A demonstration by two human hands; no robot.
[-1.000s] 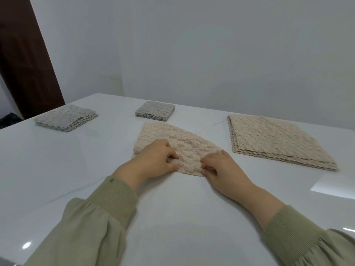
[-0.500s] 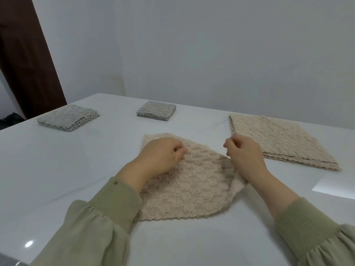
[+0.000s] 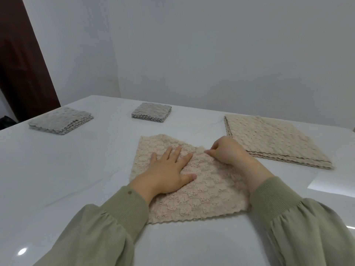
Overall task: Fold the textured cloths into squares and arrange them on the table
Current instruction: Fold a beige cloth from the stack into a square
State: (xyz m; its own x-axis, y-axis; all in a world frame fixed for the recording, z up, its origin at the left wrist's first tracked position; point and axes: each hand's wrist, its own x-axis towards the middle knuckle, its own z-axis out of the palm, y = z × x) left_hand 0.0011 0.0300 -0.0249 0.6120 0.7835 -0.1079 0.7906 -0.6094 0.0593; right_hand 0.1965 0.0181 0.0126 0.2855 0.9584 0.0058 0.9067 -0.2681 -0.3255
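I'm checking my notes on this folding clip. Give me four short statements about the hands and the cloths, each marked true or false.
1. The left hand lies flat, fingers spread, on the beige textured cloth. True.
2. The right hand rests on the stack of beige cloths. False: its curled fingers pinch the far edge of the single beige textured cloth.
3. A larger grey cloth pile and a smaller grey cloth pile sit apart on the white table. True.
4. The stack of beige cloths lies left of the spread cloth. False: it lies to its right.
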